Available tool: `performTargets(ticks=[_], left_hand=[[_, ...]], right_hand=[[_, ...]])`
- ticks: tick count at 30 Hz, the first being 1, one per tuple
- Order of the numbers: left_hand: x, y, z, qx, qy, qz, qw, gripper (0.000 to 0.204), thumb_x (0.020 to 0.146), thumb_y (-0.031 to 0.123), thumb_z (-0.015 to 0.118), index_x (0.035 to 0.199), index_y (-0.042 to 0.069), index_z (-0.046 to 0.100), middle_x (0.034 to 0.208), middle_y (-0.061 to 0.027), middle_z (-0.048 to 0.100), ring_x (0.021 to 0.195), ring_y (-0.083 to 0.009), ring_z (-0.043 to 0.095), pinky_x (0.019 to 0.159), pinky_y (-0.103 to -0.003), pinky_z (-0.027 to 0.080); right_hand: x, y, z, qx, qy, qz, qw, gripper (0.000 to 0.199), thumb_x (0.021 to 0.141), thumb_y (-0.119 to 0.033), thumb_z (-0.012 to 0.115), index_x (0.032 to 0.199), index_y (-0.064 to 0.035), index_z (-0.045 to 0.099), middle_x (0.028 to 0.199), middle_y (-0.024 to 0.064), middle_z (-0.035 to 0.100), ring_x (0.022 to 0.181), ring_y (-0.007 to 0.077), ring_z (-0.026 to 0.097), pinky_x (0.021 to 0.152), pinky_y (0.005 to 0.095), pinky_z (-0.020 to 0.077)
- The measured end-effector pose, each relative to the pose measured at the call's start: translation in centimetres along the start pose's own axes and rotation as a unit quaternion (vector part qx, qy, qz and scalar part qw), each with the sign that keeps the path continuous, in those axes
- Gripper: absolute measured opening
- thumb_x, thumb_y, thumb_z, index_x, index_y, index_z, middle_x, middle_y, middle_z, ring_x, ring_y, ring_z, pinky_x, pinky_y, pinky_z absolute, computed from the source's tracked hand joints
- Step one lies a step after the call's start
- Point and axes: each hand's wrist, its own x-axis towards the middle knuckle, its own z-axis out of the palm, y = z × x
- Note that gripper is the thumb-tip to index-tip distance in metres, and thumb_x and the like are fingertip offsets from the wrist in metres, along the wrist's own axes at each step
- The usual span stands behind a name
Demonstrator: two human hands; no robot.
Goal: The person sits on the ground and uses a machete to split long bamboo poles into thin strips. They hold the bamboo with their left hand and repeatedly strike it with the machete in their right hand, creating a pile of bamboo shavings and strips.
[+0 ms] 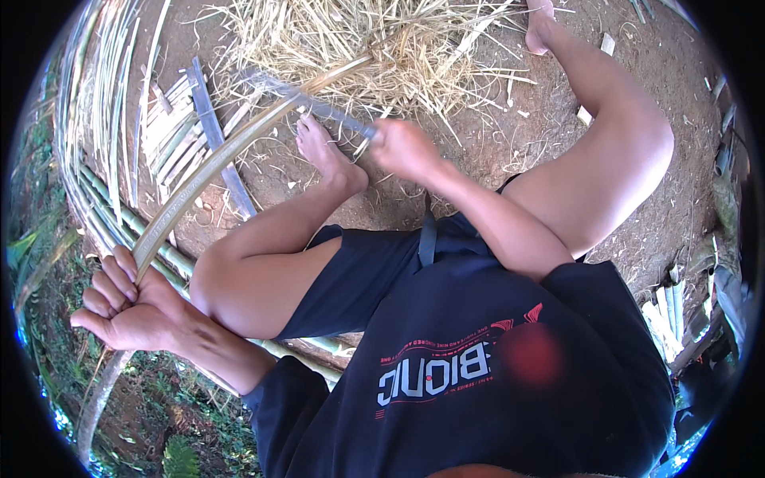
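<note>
My left hand [131, 311] is out at the lower left, its fingers curled round a long, split bamboo strip [187, 197]. The strip runs up and to the right from the hand across my left shin, and its lower end passes behind the hand toward the bottom left. In front of my body, my right hand [402, 150] is closed on the handle of a long-bladed knife [339, 118], the handle itself mostly hidden by the fingers. The blade points left and crosses the strip near its far end; motion blurs it. Whether the edge touches the strip I cannot tell.
Pale shavings [295, 32] lie heaped on the dirt ground ahead. Left of my foot [323, 151] are short split pieces [179, 147] and a dark flat bar [215, 131]. Long thin strips [96, 95] and green poles [111, 209] line the left side, beside plants [179, 456].
</note>
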Motion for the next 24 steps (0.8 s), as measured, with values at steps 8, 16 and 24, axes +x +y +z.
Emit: performTargets(ticks=[8, 16, 24], left_hand=[[-0.5, 0.6, -1.3, -0.034, -0.038, -0.013, 0.999, 0.056, 0.102, 0.04, 0.041, 0.054, 0.018, 0.022, 0.051, 0.0046, 0.012, 0.05, -0.0112, 0.014, 0.054, -0.03, 0.021], [-0.1, 2.1, -3.2, -0.065, -0.066, -0.023, 0.995, 0.057, 0.101, 0.04, 0.043, 0.052, 0.019, 0.021, 0.051, 0.0042, 0.012, 0.051, -0.0111, 0.014, 0.055, -0.03, 0.02], [1.1, 0.7, -3.5, -0.058, -0.06, -0.032, 0.996, 0.057, 0.101, 0.041, 0.041, 0.054, 0.019, 0.02, 0.051, 0.0039, 0.013, 0.05, -0.0118, 0.015, 0.055, -0.029, 0.022]], right_hand=[[-0.5, -1.2, -1.2, -0.073, -0.072, -0.015, 0.995, 0.014, 0.087, -0.012, 0.055, 0.094, -0.0051, 0.065, 0.071, 0.0136, 0.066, 0.06, 0.0247, 0.064, 0.058, 0.0402, 0.0531], [-0.1, -2.5, -1.7, -0.038, -0.123, 0.004, 0.992, 0.019, 0.09, -0.017, 0.05, 0.091, -0.0028, 0.062, 0.066, 0.01, 0.061, 0.049, 0.0235, 0.057, 0.049, 0.0403, 0.0493], [2.6, 0.5, -1.8, -0.068, -0.109, 0.122, 0.984, 0.014, 0.09, -0.01, 0.051, 0.093, -0.0019, 0.061, 0.074, 0.0099, 0.062, 0.056, 0.0177, 0.057, 0.051, 0.0352, 0.0494]])
